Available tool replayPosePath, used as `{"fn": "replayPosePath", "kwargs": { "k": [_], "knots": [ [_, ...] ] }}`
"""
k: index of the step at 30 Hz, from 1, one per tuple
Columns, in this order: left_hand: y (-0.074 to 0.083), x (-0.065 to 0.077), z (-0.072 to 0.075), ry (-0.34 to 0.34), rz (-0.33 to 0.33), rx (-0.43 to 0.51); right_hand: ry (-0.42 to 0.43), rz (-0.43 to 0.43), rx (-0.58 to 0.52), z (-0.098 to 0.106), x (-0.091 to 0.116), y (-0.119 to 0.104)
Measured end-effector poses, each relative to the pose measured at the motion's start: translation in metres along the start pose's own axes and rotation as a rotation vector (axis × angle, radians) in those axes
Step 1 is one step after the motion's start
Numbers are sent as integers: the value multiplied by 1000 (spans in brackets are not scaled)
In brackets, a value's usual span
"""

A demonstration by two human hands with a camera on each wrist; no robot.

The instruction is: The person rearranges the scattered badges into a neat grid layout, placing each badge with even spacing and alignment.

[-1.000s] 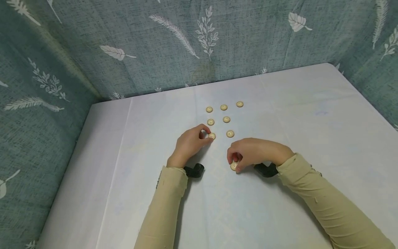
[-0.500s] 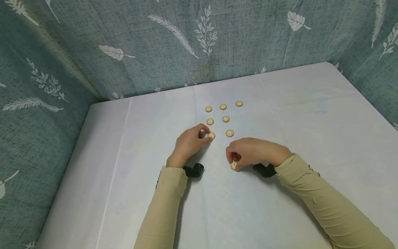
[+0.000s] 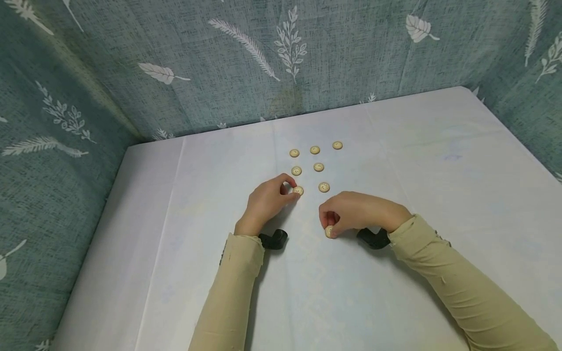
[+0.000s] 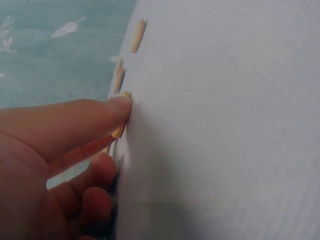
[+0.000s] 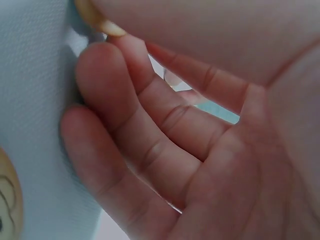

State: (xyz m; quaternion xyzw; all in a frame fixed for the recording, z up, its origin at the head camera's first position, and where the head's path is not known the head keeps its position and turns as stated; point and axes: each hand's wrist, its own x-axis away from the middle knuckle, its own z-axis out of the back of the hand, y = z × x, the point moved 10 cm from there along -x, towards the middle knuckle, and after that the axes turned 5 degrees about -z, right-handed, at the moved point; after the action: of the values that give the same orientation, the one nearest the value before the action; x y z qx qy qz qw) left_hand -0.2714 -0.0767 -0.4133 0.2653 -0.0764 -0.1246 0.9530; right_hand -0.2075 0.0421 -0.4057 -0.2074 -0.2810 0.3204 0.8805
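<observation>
My left hand (image 3: 269,201) pinches a round, pale wooden button (image 3: 298,190) between thumb and forefinger, and the button lies on the white cloth. In the left wrist view the thumb covers much of that button (image 4: 120,131). Nearer the front and to the right, my right hand (image 3: 353,213) pinches another button (image 3: 329,231) low at the cloth. From the right wrist only a rim of the button (image 5: 102,24) shows behind the thumb. Just beyond the right hand lies a single button (image 3: 324,187), touched by neither hand.
Farther back, two buttons, a left one (image 3: 296,170) and a right one (image 3: 318,166), lie side by side. Behind them is a row with a left button (image 3: 294,153), a middle button (image 3: 314,150) and a right button (image 3: 337,145). A green leaf-patterned curtain (image 3: 246,73) borders the table (image 3: 197,273).
My right thumb has drawn in over its button, covering more of it. The left hand keeps its pinch in the same place.
</observation>
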Motion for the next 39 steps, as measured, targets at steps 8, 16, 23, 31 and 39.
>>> {"fn": "replayPosePath", "kwargs": {
  "k": [8, 16, 23, 31, 39],
  "knots": [
    [0, 0, 1, 3, 3, 1, -31, -47, -74, -1, -3, 9],
    [0, 1, 1, 1, 9, 3, -43, -26, -82, -2, -4, 10],
    [-1, 2, 0, 0, 7, 4, -42, -9, -95, 0, -2, 9],
    [1, 1, 0, 2, -2, -1, -66, -43, -194, 0, -1, 16],
    [1, 2, 1, 6, -8, -1, -68, -8, -177, 0, -2, 13]
  ]
}}
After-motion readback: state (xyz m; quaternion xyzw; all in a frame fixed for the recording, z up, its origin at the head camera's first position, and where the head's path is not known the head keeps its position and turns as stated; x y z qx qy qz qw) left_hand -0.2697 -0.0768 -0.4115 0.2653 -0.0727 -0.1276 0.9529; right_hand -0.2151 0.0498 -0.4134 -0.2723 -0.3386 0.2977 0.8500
